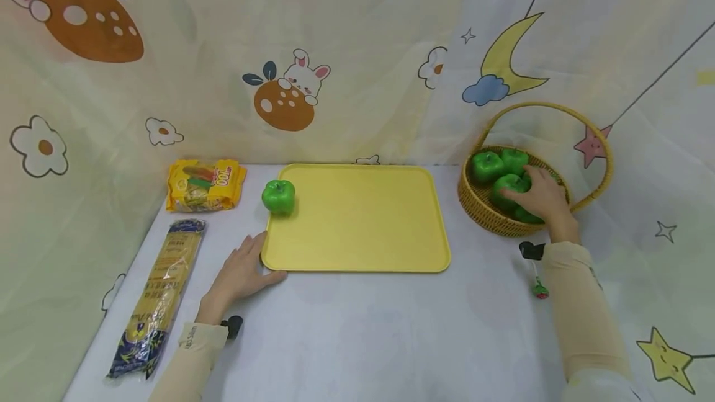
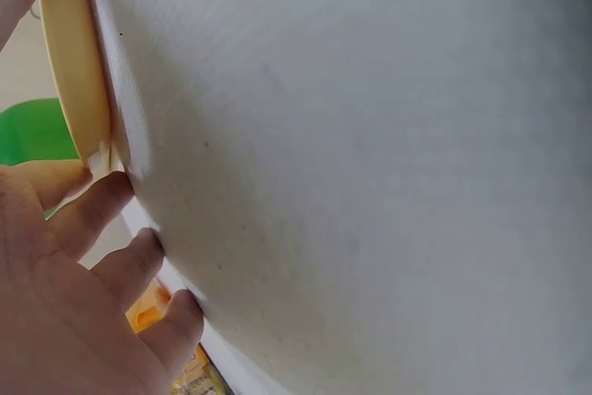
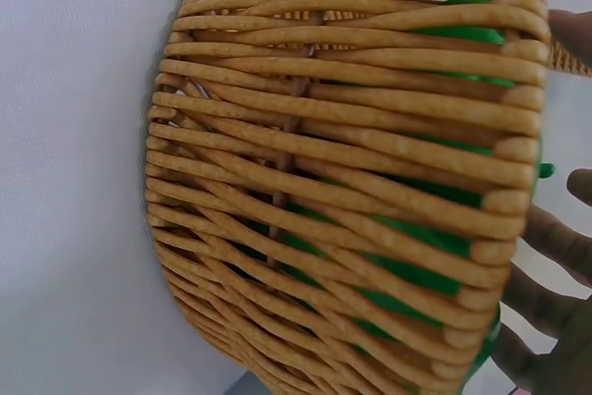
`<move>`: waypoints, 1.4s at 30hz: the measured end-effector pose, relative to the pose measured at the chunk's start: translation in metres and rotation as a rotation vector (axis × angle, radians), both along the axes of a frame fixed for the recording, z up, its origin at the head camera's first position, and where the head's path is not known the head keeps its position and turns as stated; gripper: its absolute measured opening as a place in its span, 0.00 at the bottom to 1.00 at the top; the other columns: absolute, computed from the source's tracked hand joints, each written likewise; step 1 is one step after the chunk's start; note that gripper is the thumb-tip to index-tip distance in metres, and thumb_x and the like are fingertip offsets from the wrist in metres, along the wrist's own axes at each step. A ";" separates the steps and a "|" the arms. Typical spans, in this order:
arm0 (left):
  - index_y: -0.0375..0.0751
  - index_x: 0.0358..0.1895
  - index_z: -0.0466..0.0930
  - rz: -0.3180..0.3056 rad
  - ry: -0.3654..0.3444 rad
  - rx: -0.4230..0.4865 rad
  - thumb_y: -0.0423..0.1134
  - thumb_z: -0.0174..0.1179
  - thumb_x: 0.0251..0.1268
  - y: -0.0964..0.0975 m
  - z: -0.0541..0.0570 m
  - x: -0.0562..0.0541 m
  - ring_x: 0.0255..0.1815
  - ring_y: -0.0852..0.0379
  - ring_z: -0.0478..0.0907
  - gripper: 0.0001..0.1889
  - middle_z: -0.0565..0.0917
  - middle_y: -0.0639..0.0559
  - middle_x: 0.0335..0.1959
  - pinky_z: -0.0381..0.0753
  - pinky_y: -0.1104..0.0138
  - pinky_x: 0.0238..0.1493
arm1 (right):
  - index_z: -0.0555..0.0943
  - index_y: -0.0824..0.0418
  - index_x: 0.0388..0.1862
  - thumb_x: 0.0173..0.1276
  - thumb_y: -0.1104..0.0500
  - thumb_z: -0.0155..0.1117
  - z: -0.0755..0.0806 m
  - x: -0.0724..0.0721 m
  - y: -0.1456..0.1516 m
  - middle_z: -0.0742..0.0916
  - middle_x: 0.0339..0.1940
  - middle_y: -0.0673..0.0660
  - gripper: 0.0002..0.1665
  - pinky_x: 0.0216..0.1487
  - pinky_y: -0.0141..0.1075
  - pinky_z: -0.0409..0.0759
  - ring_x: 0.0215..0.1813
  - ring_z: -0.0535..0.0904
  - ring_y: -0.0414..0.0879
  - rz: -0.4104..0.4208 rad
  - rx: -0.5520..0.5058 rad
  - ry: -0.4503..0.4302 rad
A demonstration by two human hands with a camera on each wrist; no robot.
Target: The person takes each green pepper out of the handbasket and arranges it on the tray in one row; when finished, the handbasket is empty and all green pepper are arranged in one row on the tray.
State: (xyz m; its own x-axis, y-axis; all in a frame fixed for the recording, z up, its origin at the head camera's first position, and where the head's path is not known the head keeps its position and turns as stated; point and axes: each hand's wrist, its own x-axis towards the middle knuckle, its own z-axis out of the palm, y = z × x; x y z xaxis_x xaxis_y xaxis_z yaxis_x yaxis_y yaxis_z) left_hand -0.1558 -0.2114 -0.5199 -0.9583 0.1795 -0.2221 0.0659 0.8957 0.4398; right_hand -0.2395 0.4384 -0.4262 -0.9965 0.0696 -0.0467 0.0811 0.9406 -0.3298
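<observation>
In the head view my left hand (image 1: 241, 270) rests at the near left corner of the yellow tray (image 1: 363, 222), fingers spread and thumb along the front edge. The left wrist view shows its fingertips (image 2: 148, 247) on the white tabletop beside the tray's rim. A green bell pepper (image 1: 278, 197) sits on the tray's far left edge. My right hand (image 1: 543, 196) reaches into a wicker basket (image 1: 491, 219), thumb and fingers spread about a green bell pepper (image 1: 508, 190). In the right wrist view the basket's side partly hides the fingers (image 3: 555, 238).
More green peppers (image 1: 488, 166) lie in the basket, whose arched handle (image 1: 606, 166) leans right. At the left are a yellow food packet (image 1: 203, 185) and a long pack of dry noodles (image 1: 159, 296). A patterned cloth (image 1: 363, 48) hangs behind the table.
</observation>
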 end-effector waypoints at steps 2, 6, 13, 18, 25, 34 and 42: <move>0.39 0.82 0.43 0.000 -0.005 0.001 0.70 0.65 0.55 0.000 0.000 -0.001 0.83 0.30 0.44 0.61 0.51 0.33 0.82 0.45 0.34 0.81 | 0.48 0.70 0.80 0.64 0.27 0.61 -0.002 -0.002 0.000 0.57 0.77 0.81 0.66 0.65 0.82 0.51 0.74 0.52 0.81 -0.002 0.013 -0.016; 0.40 0.82 0.43 -0.004 -0.011 0.008 0.70 0.66 0.55 0.000 0.000 0.000 0.83 0.30 0.44 0.61 0.51 0.34 0.82 0.45 0.33 0.81 | 0.48 0.70 0.81 0.60 0.24 0.62 -0.007 -0.005 0.002 0.56 0.77 0.81 0.70 0.64 0.84 0.49 0.74 0.51 0.81 -0.005 0.044 -0.040; 0.40 0.82 0.44 -0.005 -0.003 0.020 0.70 0.65 0.55 0.002 -0.001 0.000 0.83 0.31 0.44 0.60 0.52 0.35 0.82 0.46 0.34 0.81 | 0.50 0.70 0.80 0.61 0.28 0.65 -0.010 -0.009 -0.002 0.57 0.76 0.82 0.67 0.63 0.85 0.48 0.74 0.52 0.80 0.015 0.067 -0.062; 0.40 0.82 0.44 -0.002 -0.008 0.027 0.70 0.65 0.55 0.003 0.001 0.000 0.83 0.31 0.44 0.61 0.51 0.35 0.83 0.45 0.35 0.81 | 0.58 0.71 0.76 0.64 0.34 0.67 -0.008 -0.010 -0.005 0.59 0.74 0.82 0.58 0.63 0.84 0.50 0.73 0.54 0.79 0.031 0.063 -0.059; 0.42 0.82 0.42 -0.001 -0.016 0.018 0.70 0.65 0.55 0.001 0.002 -0.001 0.83 0.32 0.43 0.61 0.50 0.36 0.83 0.45 0.35 0.82 | 0.59 0.70 0.74 0.66 0.41 0.67 -0.006 -0.010 -0.006 0.59 0.72 0.83 0.51 0.62 0.84 0.52 0.72 0.55 0.79 0.049 0.059 -0.051; 0.40 0.82 0.43 -0.009 0.013 0.003 0.71 0.64 0.55 0.000 -0.001 -0.001 0.83 0.31 0.45 0.61 0.51 0.34 0.82 0.46 0.35 0.81 | 0.60 0.68 0.75 0.66 0.42 0.68 -0.008 -0.011 -0.006 0.61 0.72 0.83 0.50 0.61 0.85 0.53 0.71 0.56 0.81 0.070 0.070 -0.043; 0.39 0.82 0.44 -0.007 0.013 0.007 0.70 0.65 0.56 0.000 0.001 -0.001 0.82 0.30 0.45 0.61 0.52 0.34 0.82 0.46 0.34 0.81 | 0.59 0.67 0.76 0.67 0.42 0.66 -0.006 -0.010 -0.004 0.60 0.73 0.83 0.49 0.60 0.82 0.55 0.71 0.55 0.82 0.083 0.063 -0.059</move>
